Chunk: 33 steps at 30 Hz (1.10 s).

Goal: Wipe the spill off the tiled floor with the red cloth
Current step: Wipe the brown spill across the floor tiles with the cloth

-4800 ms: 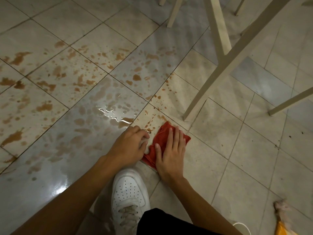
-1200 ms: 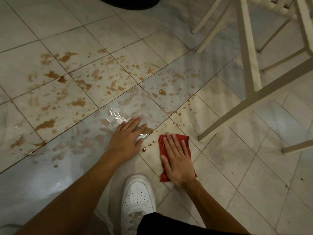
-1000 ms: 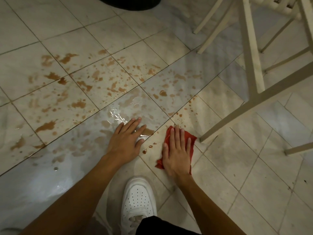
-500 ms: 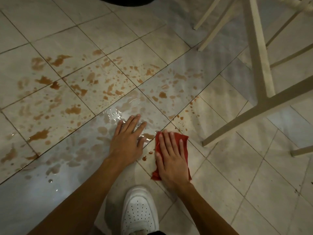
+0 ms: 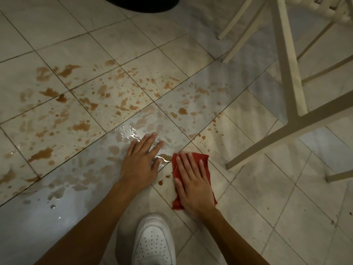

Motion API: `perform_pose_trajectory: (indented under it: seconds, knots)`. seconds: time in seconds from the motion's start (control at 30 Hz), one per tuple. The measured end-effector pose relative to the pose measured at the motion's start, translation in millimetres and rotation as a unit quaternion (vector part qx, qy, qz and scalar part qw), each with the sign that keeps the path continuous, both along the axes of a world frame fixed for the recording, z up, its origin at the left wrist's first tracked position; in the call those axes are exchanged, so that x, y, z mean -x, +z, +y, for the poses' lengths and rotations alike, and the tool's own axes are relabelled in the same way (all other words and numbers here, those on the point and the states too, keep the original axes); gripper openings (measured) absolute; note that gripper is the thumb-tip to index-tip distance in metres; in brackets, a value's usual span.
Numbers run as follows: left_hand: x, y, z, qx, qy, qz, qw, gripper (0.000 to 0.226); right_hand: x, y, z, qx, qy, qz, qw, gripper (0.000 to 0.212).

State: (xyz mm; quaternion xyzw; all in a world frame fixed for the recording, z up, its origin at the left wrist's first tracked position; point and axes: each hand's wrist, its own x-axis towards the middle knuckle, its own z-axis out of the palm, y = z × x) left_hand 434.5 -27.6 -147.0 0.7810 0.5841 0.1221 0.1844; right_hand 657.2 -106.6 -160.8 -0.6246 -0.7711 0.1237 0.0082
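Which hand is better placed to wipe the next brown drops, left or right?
Right. The right hand lies flat on the cloth, just beside the drops. The left hand rests bare on the wet tiles, holding nothing.

Two hands showed: one left hand (image 5: 140, 165) and one right hand (image 5: 193, 184). There was one red cloth (image 5: 205, 159) and one white shoe (image 5: 154, 243). The spill (image 5: 82, 127) was brown splashes too many to count, spread over several tiles of the floor (image 5: 286, 207). At least four pale furniture legs (image 5: 286, 73) reached the floor, and one dark shape (image 5: 141, 3) sat at the top edge.
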Motion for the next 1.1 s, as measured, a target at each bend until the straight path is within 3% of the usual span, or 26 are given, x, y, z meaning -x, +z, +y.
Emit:
perform_pose_trajectory:
  seconds: [0.27,0.47,0.7,0.9,1.1]
  knots:
    - [-3,0,-1,0.003,0.009,-0.004,1.000,0.058,1,0,20,0.009,-0.116,-0.011,0.993,0.067]
    - [-1,1,-1,0.009,0.005,-0.004,1.000,0.058,-18,1,-18,0.006,0.017,0.003,1.000,0.066]
    - [-4,5,-4,0.016,0.015,-0.019,1.000,0.058,0,1,20,0.019,-0.111,-0.019,0.994,0.067]
    - [-1,5,-3,0.015,0.006,-0.009,1.000,0.057,-17,2,-11,0.011,0.008,0.007,1.000,0.066]
    - [-5,6,-4,0.018,0.014,-0.015,1.000,0.057,5,-1,27,0.018,-0.112,-0.018,0.993,0.067]
